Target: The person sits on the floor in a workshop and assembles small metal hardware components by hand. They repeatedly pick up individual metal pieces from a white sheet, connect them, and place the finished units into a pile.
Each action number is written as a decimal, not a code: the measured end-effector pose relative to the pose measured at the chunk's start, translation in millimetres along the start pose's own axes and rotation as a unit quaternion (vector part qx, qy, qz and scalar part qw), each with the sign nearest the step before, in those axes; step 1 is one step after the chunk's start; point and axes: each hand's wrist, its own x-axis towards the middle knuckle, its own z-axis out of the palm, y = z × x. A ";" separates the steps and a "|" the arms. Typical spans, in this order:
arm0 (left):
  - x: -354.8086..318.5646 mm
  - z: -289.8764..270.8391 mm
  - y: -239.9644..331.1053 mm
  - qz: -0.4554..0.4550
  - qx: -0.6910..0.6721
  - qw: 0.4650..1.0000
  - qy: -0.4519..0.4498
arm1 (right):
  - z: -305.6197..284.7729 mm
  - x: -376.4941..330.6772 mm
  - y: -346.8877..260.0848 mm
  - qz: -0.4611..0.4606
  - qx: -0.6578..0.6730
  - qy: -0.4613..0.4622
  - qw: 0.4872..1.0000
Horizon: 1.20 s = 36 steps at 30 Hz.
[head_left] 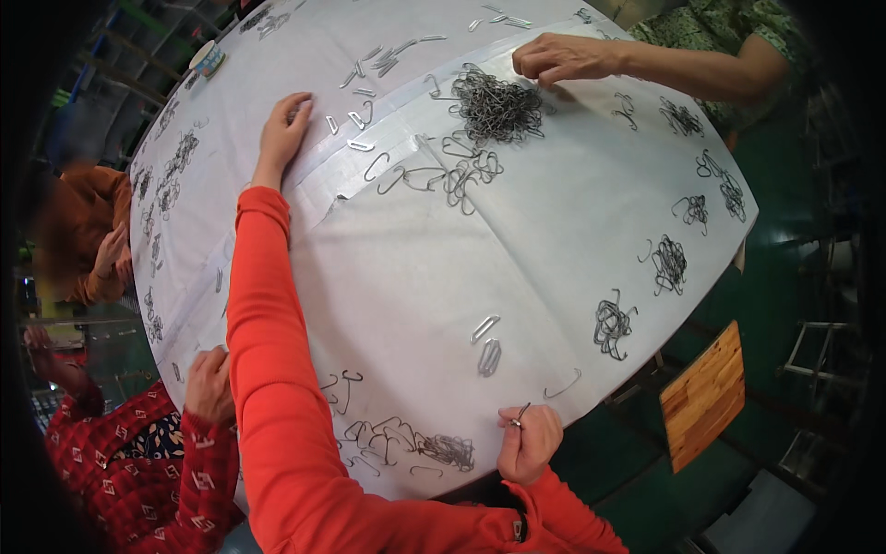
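The left hand (284, 138) is holding its fingers half-curled near a silver clip (331, 125); whether it is gripping anything, I cannot tell. The right hand (529, 445) is pinching a metal piece (521, 414) at the counter's (397, 268) near edge. A cup (207, 58) is standing far left, its contents hidden, its printing unreadable.

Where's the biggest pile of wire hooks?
In the head view, the big hook pile sits on the white table at upper middle, just below-left of another person's hand, with looser hooks just below it.
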 end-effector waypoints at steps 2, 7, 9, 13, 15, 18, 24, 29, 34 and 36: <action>-13.6 5.5 26.6 0.030 -0.109 0.993 -0.031 | -1.1 2.2 -2.3 0.001 0.005 -0.004 1.000; -57.1 19.2 109.7 0.079 -0.043 0.995 -0.046 | 2.2 0.1 -1.4 -0.001 0.006 0.021 1.000; -80.0 19.7 124.6 0.044 -0.054 0.998 -0.010 | 2.7 1.3 -1.9 -0.006 0.011 0.032 0.999; -128.7 11.5 149.4 0.032 -0.045 0.998 0.003 | 4.3 2.5 -0.3 -0.016 0.020 0.063 0.998; -158.7 2.8 157.2 0.031 -0.040 0.999 0.010 | 6.3 2.5 -1.2 -0.022 0.033 0.075 0.996; -205.5 -11.8 191.4 0.002 -0.079 0.996 -0.033 | 9.3 1.2 2.5 -0.023 0.034 0.096 0.995; -275.1 -13.2 243.7 0.060 -0.163 0.976 -0.129 | 14.2 -1.3 5.5 -0.021 0.038 0.111 0.993; -294.3 -29.6 303.7 0.005 -0.276 0.950 -0.148 | 15.2 -1.0 5.4 -0.023 0.032 0.124 0.992; -321.6 -49.4 344.6 -0.103 -0.283 0.933 -0.197 | 11.3 -0.9 -0.1 -0.094 0.001 0.129 0.987; -337.2 -55.0 354.2 -0.089 -0.277 0.939 -0.183 | 8.0 -7.7 -2.9 -0.130 0.008 0.115 0.985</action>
